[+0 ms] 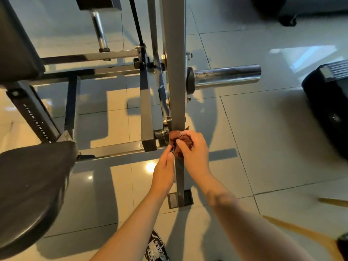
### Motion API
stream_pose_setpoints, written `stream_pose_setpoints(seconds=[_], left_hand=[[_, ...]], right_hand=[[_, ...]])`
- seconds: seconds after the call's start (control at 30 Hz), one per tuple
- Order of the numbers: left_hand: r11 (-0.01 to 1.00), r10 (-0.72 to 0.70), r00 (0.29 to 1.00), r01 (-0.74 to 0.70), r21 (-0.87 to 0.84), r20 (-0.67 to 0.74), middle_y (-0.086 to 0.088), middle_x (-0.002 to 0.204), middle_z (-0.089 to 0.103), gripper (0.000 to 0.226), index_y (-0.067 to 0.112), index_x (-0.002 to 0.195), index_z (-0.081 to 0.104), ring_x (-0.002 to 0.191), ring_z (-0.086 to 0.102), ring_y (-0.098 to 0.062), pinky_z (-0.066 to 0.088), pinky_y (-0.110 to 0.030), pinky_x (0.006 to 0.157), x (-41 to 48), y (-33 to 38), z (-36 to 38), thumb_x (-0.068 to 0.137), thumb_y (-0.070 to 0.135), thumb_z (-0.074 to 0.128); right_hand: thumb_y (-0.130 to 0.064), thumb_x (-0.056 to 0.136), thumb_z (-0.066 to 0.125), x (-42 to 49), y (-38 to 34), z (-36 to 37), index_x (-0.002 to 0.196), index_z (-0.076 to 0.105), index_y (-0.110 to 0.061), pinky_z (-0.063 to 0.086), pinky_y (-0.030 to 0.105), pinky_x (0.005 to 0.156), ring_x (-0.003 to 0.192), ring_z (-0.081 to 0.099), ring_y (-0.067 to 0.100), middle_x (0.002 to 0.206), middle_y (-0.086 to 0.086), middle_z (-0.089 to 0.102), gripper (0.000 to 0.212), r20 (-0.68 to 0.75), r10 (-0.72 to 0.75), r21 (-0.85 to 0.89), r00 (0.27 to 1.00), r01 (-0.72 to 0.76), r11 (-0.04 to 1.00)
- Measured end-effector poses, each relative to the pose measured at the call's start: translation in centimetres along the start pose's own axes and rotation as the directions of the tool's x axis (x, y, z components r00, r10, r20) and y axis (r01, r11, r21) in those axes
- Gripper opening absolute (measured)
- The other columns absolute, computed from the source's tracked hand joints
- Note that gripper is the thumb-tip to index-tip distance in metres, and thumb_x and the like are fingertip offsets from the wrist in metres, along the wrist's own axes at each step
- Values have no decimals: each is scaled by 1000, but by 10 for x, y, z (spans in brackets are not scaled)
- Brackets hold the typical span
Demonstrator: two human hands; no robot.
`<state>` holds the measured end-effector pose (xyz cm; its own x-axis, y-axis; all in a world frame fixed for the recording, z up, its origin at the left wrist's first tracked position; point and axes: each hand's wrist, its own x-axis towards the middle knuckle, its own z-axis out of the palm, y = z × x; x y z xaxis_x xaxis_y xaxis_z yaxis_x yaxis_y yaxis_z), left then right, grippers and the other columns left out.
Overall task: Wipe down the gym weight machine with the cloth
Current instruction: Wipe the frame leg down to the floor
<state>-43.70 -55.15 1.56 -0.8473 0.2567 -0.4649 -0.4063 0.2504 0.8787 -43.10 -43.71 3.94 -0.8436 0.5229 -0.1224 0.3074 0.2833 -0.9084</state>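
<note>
Shoe (pixel 156 247): black with a white pattern, on the tiles nearest the camera, on the near side of the post's foot.
Forearms: both bare, reaching up from the bottom edge, one on each side of the post.
Foot plate (pixel 172 201): flat metal plate at the base of the post, flat on the floor.
Post (pixel 174 63): grey square upright of the weight machine, running from the foot plate to the top edge.
Left hand (pixel 163 170): just left of the post, below the cloth; curled fingertips and thumb pinch the cloth's lower edge.
Right hand (pixel 194 149): just right of the post, fingers curled round the bunched cloth and holding it against the post's front.
Cloth (pixel 178 139): brown, crumpled into a wad, low on the post, gripped between the two hands.
Spring (pixel 159 133): coiled, on a bracket touching the post's left side, just beside the cloth.
Seat (pixel 32 194): black pad, well left of the post.
Peg (pixel 226 75): chrome weight peg sticking out to the right from the post, higher up, with no plates on it.
Back pad (pixel 17 38): black, far left of the post, above the seat.
Floor (pixel 273 138): glossy pale tiles showing reflections around the post.
</note>
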Motion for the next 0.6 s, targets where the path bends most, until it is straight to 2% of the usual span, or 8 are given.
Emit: stream_pose_setpoints(seconds=[0.07,0.17,0.2,0.27,0.33,0.37,0.5,0.6], left_hand=[[999,37,999,-37,0,-8,37,114,59,31,44,133,50,111,52,21,37,1,86,-1,-10,8,111,31,33],[1000,-1,999,1,-4,-42,28,115,66,33,52,120,58,110,56,14,41,-9,89,2,-47,12,111,34,33],[1000,-18,999,18,-13,-52,24,119,66,32,53,119,58,114,57,10,42,-14,94,3,-61,12,111,36,33],[998,-27,998,24,-50,-50,23,126,62,33,47,135,53,127,53,0,39,-21,105,3,-84,14,110,40,33],[991,-9,996,-3,-130,-85,23,128,58,41,37,148,44,130,50,-1,37,-18,105,4,-94,18,109,43,32],[990,28,994,-41,-136,-103,23,129,60,41,38,147,45,129,51,1,37,-15,102,7,-95,20,108,44,32],[982,132,972,-155,-108,-193,28,113,69,29,49,120,63,111,57,14,41,-9,90,20,-104,33,107,43,37],[964,210,943,-244,-109,-260,18,121,69,33,41,128,64,118,59,2,46,-23,102,27,-131,41,108,41,38]], right_hand=[[-14,94,69,0,19,9,109,68,-24,35,-3,82,102,53,-3,111,-4,58,18,14,-4,-59,1000,5,998],[-10,93,70,-10,59,13,108,70,-21,36,-5,75,101,57,6,110,-2,58,18,73,48,-91,996,-41,995],[-8,93,69,-14,72,13,107,70,-20,38,-4,72,99,57,4,110,-1,58,18,99,65,-81,993,-57,995],[-8,94,68,-18,89,11,108,70,-18,39,-3,68,95,56,1,110,0,59,17,127,77,-70,989,-68,995],[-12,94,69,-15,97,9,108,70,-21,38,-3,74,98,55,0,109,-2,59,18,91,-4,-76,996,11,997],[-13,93,70,-13,98,9,109,70,-23,37,-2,78,100,54,-3,109,-4,59,19,58,-67,-60,996,71,996],[-7,92,68,-3,114,18,106,70,-24,41,3,87,107,53,-5,111,-8,56,22,41,-238,-7,970,238,971],[-5,91,69,-10,152,22,104,71,-27,51,14,86,106,55,-1,110,-12,57,26,75,-272,8,959,272,962]])
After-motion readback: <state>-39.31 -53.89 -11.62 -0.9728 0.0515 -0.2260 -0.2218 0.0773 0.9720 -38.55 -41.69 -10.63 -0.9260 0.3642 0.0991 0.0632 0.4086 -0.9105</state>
